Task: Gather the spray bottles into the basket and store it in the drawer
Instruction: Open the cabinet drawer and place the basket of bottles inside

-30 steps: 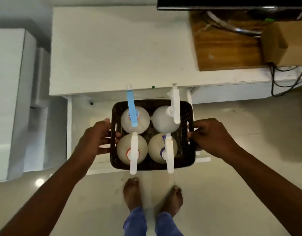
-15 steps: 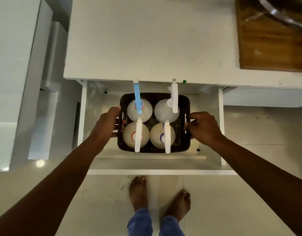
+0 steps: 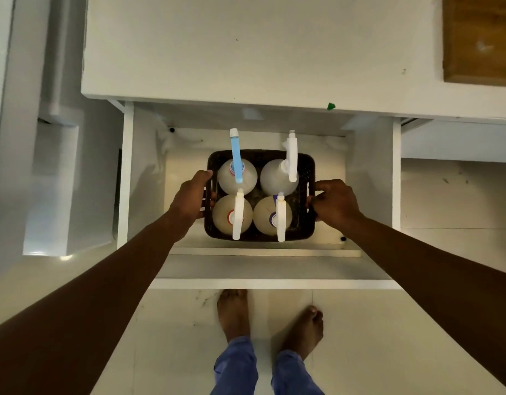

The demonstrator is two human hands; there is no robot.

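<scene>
A dark woven basket (image 3: 306,166) sits low inside the open white drawer (image 3: 274,283), holding several pale spray bottles. One bottle has a blue trigger head (image 3: 236,158); the others have white heads (image 3: 291,158). My left hand (image 3: 190,199) grips the basket's left rim and my right hand (image 3: 334,203) grips its right rim. Whether the basket rests on the drawer floor or hangs just above it, I cannot tell.
The white desk top (image 3: 246,52) overhangs the drawer's back. A wooden board (image 3: 480,38) lies at the far right of the desk. A white cabinet (image 3: 55,181) stands to the left. My bare feet (image 3: 234,315) stand on the floor in front of the drawer.
The basket has gone from above the drawer front down into the drawer, with both hands still on its rims. The camera has leaned forward over the drawer.
</scene>
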